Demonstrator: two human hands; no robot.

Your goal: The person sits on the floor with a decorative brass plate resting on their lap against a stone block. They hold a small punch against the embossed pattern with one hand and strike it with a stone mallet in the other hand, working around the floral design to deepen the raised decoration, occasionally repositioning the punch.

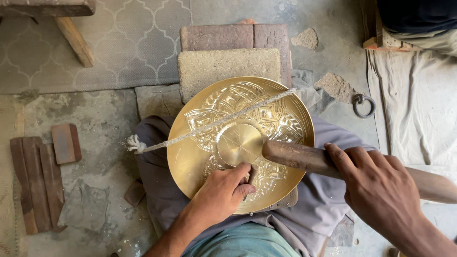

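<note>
A round brass plate (200,157) with embossed floral patterns rests on my lap, tilted against a rough stone block (228,66). A frayed white rope (200,128) lies across its face. My left hand (221,195) grips a small metal punch (251,175) set upright on the plate near its smooth centre disc. My right hand (378,188) holds a thick wooden mallet (304,157), whose head hovers just above the punch.
Reddish bricks (233,35) lie behind the stone block. Wooden slats (33,181) and a small brick (65,143) lie on the concrete floor at left. A metal ring (364,105) and sand piles sit at right, beside a pale cloth (414,109). A wooden stool leg (75,40) stands top left.
</note>
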